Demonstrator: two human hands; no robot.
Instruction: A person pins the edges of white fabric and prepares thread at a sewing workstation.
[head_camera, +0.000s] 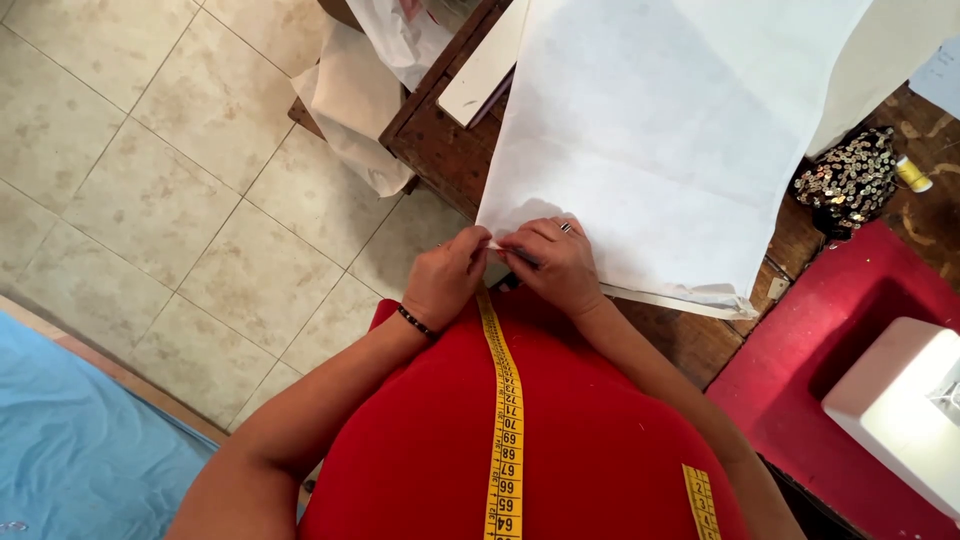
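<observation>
Here we look straight down on a person at a dark wooden table (440, 150). A large sheet of white fabric (660, 130) lies spread over the table, its near edge hanging just past the table's side. We see both hands meet at that near edge: the left hand (446, 277), with a dark beaded bracelet at the wrist, has its fingers pinched together on the hem, and the right hand (556, 262), wearing a ring, is clamped on the same edge and touches the left. A yellow measuring tape (505, 420) hangs down the person's red top. To the right we note a red mat (800, 350), a white sewing machine (895, 405), a sequinned cloth (850, 180) and a yellow thread spool (912, 173).
</observation>
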